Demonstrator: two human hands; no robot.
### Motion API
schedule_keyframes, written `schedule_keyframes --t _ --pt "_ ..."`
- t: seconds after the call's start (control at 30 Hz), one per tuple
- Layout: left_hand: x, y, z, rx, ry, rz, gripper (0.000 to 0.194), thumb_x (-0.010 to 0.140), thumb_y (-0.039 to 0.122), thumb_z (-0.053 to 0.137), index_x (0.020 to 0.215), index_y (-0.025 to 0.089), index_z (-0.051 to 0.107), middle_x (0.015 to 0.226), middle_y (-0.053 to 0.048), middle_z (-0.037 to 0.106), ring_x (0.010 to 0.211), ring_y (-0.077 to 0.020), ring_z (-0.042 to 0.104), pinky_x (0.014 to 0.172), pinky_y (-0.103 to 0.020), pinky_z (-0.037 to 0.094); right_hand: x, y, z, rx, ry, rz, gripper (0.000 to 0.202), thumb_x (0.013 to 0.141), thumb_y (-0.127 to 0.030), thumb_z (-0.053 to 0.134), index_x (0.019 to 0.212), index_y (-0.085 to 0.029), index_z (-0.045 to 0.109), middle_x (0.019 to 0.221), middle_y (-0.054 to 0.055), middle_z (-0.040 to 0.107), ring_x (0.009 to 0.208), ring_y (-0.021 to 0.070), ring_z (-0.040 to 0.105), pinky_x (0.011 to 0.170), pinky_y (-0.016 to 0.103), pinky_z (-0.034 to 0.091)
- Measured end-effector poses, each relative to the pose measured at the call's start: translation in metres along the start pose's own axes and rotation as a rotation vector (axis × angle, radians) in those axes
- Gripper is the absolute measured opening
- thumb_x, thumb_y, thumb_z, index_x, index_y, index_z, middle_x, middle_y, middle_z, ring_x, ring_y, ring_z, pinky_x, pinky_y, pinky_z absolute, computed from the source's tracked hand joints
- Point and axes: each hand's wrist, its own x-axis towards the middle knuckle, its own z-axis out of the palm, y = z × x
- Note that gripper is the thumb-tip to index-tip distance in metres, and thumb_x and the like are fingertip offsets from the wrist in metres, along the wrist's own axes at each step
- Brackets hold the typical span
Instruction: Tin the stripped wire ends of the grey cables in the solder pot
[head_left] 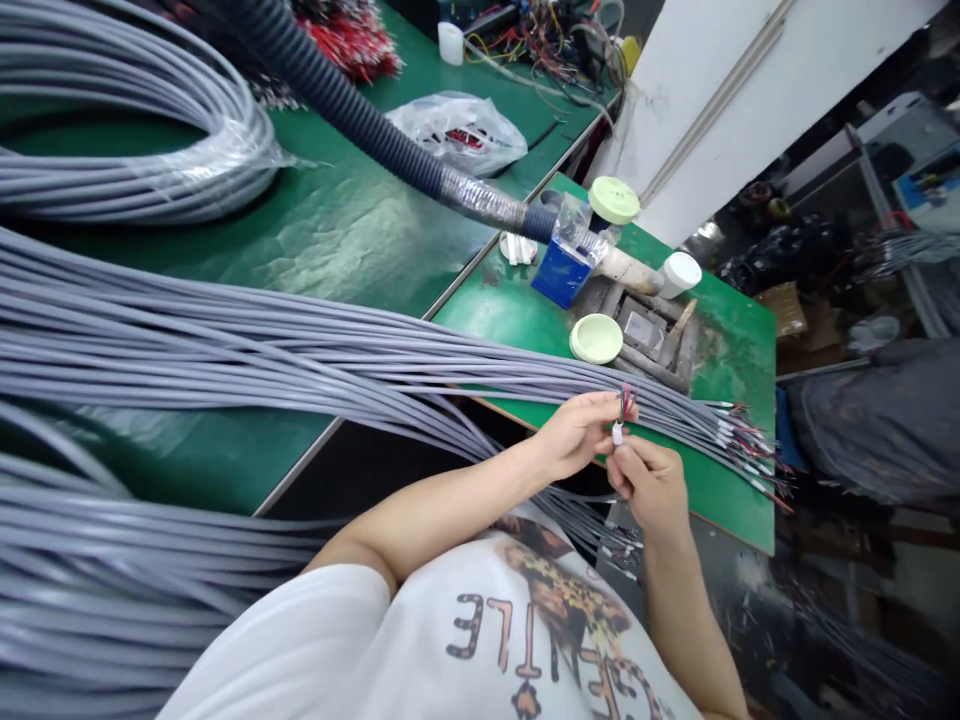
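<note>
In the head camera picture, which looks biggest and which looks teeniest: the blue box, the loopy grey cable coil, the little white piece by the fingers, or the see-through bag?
Largest to smallest, as they look here:
1. Grey cable coil, cut off by the edge
2. See-through bag
3. Blue box
4. Little white piece

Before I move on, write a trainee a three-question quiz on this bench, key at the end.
1. True or false: the left hand and the right hand are far apart.
2. Multiple choice: what colour is the small piece between them?
(a) blue
(b) white
(c) green
3. Fill in the blank: the grey coil lies on a ____ table.

Key: 1. False; they are close together. 2. (b). 3. green.
</note>
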Motion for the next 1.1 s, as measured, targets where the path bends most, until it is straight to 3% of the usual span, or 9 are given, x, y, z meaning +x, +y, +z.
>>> schedule_keyframes --t 0.1,0.23,0.47,0.57,0.67,0.73,0.83,0.93,1.1 --pt "0.003 -0.006 0.002 -0.055 0.010 -0.085 0.023 0.068 0.031 0.075 0.076 0.012 0.065 0.079 -0.004 0.060 0.052 -0.0052 0.043 0.045 -0.020 0.030 0.001 -0.003 0.001 0.190 -0.033 0.073 0.024 0.084 -0.040 0.062 0.082 -0.017 0.070 0.046 -0.006 0.042 0.037 0.0058 0.031 0.039 0.022 0.020" --pt "0.001 -0.012 0.004 -0.075 0.055 -0.071 0.021 0.070 0.031 0.074 0.075 0.013 0.064 0.073 -0.003 0.057 0.060 -0.0080 0.049 0.051 -0.020 0.038 0.004 -0.008 0.001 0.400 -0.042 0.135 0.026 0.083 -0.042 0.064 0.078 -0.017 0.068 0.044 -0.008 0.036 0.034 0.0035 0.023 0.037 0.020 0.016" --pt "-0.010 -0.023 0.006 0.057 0.050 -0.032 0.040 0.069 0.045 0.075 0.090 0.012 0.069 0.058 0.004 0.047 0.054 -0.0090 0.050 0.056 -0.023 0.044 0.006 0.002 0.003 0.462 -0.018 0.148 0.030 0.083 -0.045 0.063 0.075 -0.017 0.064 0.042 -0.010 0.034 0.032 0.0029 0.020 0.035 0.019 0.017" --pt "-0.012 -0.023 0.006 0.203 0.075 0.009 0.037 0.071 0.042 0.075 0.091 0.011 0.072 0.054 0.003 0.052 0.050 -0.0082 0.050 0.056 -0.023 0.042 0.005 0.002 -0.007 0.240 -0.031 0.114 0.033 0.086 -0.045 0.058 0.069 -0.017 0.064 0.045 -0.005 0.044 0.035 0.0061 0.033 0.038 0.022 0.027" --pt "-0.012 -0.021 0.005 0.306 0.143 0.110 0.029 0.069 0.038 0.077 0.084 0.013 0.075 0.064 -0.001 0.065 0.062 -0.0122 0.058 0.069 -0.027 0.046 0.006 -0.011 -0.019 -0.224 0.051 -0.078 0.025 0.085 -0.037 0.061 0.070 -0.020 0.069 0.067 0.003 0.065 0.064 0.0163 0.059 0.062 0.030 0.046" --pt "-0.013 -0.021 0.005 0.349 0.191 0.148 0.024 0.066 0.035 0.079 0.079 0.015 0.076 0.075 -0.003 0.070 0.072 -0.0143 0.061 0.077 -0.028 0.047 0.008 -0.023 -0.023 -0.452 0.198 -0.247 0.012 0.083 -0.033 0.064 0.079 -0.024 0.072 0.081 0.004 0.069 0.079 0.0207 0.061 0.075 0.035 0.047" --pt "-0.014 -0.024 0.006 0.379 0.177 0.124 0.024 0.067 0.036 0.079 0.080 0.015 0.077 0.076 -0.003 0.071 0.072 -0.0147 0.060 0.076 -0.028 0.046 0.014 -0.037 -0.018 -0.636 0.331 -0.441 0.010 0.078 -0.030 0.069 0.088 -0.028 0.071 0.080 0.003 0.067 0.079 0.0222 0.058 0.076 0.039 0.046" --pt "-0.017 -0.026 0.007 0.401 0.168 0.117 0.025 0.067 0.036 0.078 0.080 0.015 0.077 0.070 -0.002 0.070 0.066 -0.0127 0.057 0.069 -0.026 0.045 0.022 -0.046 -0.011 -0.706 0.352 -0.515 0.005 0.080 -0.027 0.067 0.079 -0.028 0.071 0.074 0.003 0.066 0.074 0.0218 0.057 0.075 0.040 0.045" --pt "-0.020 -0.023 0.002 0.361 0.225 0.076 0.026 0.066 0.037 0.080 0.078 0.015 0.076 0.076 -0.005 0.072 0.066 -0.0120 0.059 0.063 -0.024 0.046 0.033 -0.057 -0.025 -0.459 0.487 -0.413 0.019 0.086 -0.031 0.058 0.077 -0.024 0.073 0.065 0.001 0.063 0.063 0.0174 0.058 0.062 0.032 0.044"
